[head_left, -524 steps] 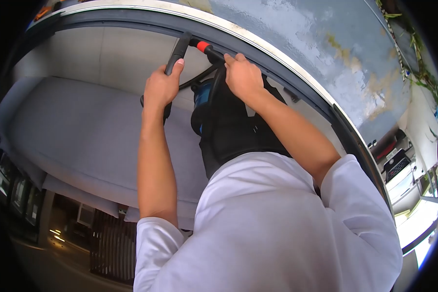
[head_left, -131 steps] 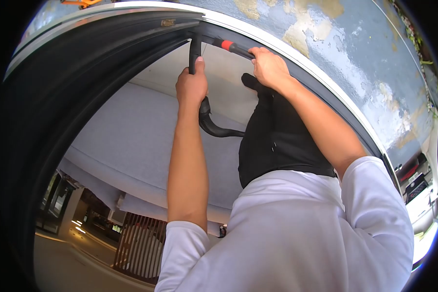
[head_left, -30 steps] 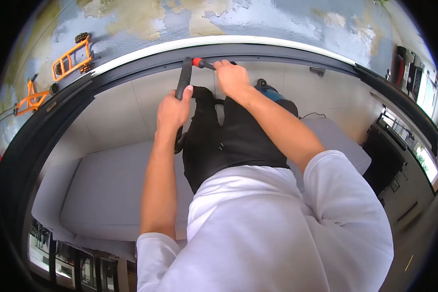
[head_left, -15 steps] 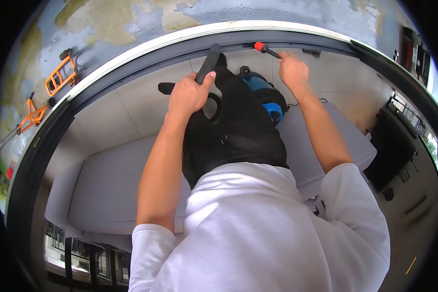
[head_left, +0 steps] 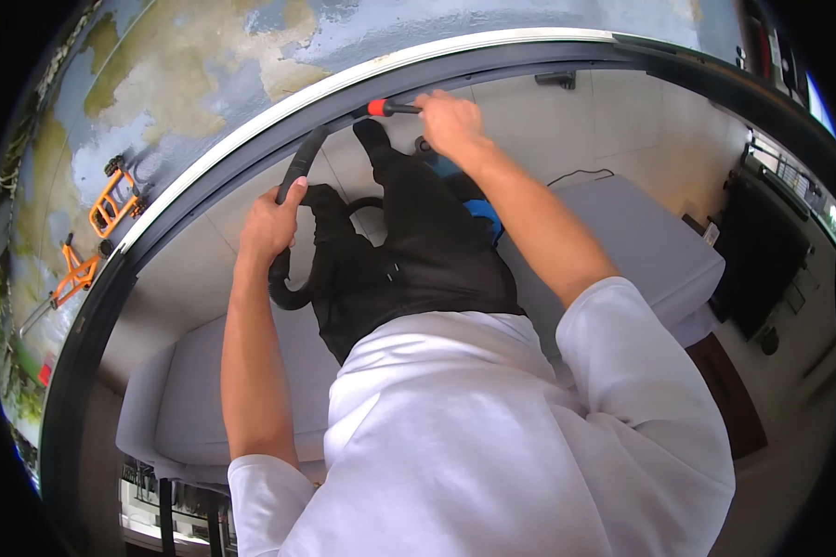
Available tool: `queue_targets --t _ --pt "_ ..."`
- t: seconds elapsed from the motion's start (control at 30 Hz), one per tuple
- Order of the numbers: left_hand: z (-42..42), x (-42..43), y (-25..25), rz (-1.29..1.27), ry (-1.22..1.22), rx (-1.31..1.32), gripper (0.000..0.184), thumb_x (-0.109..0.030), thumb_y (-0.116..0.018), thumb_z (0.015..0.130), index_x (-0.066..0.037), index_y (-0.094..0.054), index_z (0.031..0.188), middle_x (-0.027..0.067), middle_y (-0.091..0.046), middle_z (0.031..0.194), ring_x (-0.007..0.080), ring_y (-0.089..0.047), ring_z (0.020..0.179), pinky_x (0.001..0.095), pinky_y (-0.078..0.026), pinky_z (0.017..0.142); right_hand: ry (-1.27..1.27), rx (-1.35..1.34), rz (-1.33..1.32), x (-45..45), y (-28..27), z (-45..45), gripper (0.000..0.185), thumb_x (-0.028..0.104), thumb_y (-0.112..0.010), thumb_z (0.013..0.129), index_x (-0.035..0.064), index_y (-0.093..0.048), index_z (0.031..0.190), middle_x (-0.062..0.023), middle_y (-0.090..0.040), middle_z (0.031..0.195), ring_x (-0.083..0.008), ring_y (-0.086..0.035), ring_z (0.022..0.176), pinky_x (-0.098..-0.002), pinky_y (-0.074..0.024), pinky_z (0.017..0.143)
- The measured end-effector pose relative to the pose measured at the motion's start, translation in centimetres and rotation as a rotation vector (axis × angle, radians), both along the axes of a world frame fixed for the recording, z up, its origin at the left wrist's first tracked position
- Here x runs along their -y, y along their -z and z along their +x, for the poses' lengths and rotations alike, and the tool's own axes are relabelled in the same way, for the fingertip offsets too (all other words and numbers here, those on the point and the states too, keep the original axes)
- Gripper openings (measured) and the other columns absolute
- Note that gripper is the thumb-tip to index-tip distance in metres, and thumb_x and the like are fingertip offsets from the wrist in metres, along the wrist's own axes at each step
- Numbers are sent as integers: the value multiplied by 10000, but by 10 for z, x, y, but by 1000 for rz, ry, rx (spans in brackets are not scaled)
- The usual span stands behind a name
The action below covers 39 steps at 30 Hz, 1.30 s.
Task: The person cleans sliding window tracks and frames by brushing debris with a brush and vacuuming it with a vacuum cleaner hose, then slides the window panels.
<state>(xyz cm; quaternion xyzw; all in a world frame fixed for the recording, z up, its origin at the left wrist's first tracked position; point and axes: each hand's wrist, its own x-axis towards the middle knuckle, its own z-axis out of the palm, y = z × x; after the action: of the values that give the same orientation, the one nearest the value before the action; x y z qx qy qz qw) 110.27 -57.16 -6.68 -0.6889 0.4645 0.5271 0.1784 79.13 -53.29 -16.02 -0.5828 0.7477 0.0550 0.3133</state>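
My left hand (head_left: 271, 226) is wrapped round the black tube of a vacuum hose (head_left: 301, 165), its tip reaching the dark sliding-door track (head_left: 241, 142). Below that hand the hose curves back behind my leg. My right hand (head_left: 449, 121) grips the dark handle of a small brush with a red collar (head_left: 377, 108). The brush lies nearly level, head pointing left, with its dark bristles at the track just right of the tube's tip. Whether the bristles touch the track surface I cannot tell. Part of the blue and black vacuum cleaner (head_left: 481, 212) shows behind my legs.
Grey sofa sections (head_left: 195, 399) stand on both sides of me. Beyond the white sill edge (head_left: 437, 44) is a worn, painted floor with an orange-framed wheeled object (head_left: 113, 206). A dark cable (head_left: 581, 173) lies on the tiles, and a black object (head_left: 555, 80) sits by the track.
Both hands have moved left along the track, with the vacuum tube and the brush. The brush head is now close to the tube's tip. My view and legs have shifted too.
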Motion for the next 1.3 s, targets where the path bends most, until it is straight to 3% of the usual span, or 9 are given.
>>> queue_targets --t 0.07,0.23,0.53,0.73,0.93,1.0,1.07,1.13,1.3 --pt "-38 0 17 -78 246 3 750 -689 -513 952 22 -700 1096 301 -715 989 448 -685 1018 492 -508 923 6 -172 31 -10 -19 -93 214 179 -562 977 154 -707 1132 -139 -687 1121 -390 -706 963 -513 -561 815" --pt "-80 -3 26 -211 344 32 757 -691 -517 952 20 -703 1137 313 -702 1106 455 -641 1148 504 -486 988 28 -294 49 -1 -35 -107 247 124 -534 962 112 -716 1129 -144 -693 1148 -374 -714 1001 -488 -576 845" --pt "-55 27 6 -34 140 -23 676 -666 -584 940 0 -699 977 147 -655 694 287 -678 578 435 -530 652 52 33 -18 -1 -8 -10 189 121 -609 931 141 -731 1074 -118 -686 1126 -372 -695 1003 -498 -557 872" --pt "-145 23 26 -147 378 -136 765 -713 -511 939 -27 -705 1215 304 -705 1114 460 -634 1163 512 -477 1017 269 -279 179 -2 -39 -203 225 105 -596 927 146 -768 1066 -144 -719 1134 -355 -721 1006 -461 -578 862" --pt "-206 28 22 -80 330 -86 745 -722 -521 930 -37 -722 1145 290 -719 1059 432 -668 1114 492 -497 988 63 -191 46 -1 -39 -172 227 83 -570 927 114 -768 1031 -161 -702 1150 -386 -719 985 -487 -582 856" --pt "-242 34 21 -110 373 -102 713 -698 -580 930 -10 -711 1060 126 -633 655 249 -671 593 413 -527 684 123 -86 71 -13 -36 -221 265 70 -585 914 158 -753 1098 -140 -686 1182 -388 -715 986 -488 -579 860" --pt "-291 38 25 -71 359 -88 697 -692 -579 933 -10 -703 1007 136 -642 667 248 -670 590 405 -529 685 147 -133 76 -20 -35 -294 289 73 -602 911 168 -730 1153 -117 -675 1192 -383 -712 994 -484 -574 866" --pt "-347 35 30 25 425 -89 752 -738 -538 911 -52 -739 1145 275 -728 981 415 -688 1079 483 -508 962 149 -212 109 -21 -34 -380 247 162 -622 957 180 -721 1183 -88 -677 1194 -369 -698 1020 -492 -561 866" --pt "-480 19 30 -43 518 -120 770 -726 -541 922 -29 -718 1196 280 -717 1111 430 -646 1168 487 -489 1022 286 -460 198 -43 -57 -548 267 218 -605 991 173 -706 1234 -85 -680 1212 -335 -704 1058 -464 -566 884"
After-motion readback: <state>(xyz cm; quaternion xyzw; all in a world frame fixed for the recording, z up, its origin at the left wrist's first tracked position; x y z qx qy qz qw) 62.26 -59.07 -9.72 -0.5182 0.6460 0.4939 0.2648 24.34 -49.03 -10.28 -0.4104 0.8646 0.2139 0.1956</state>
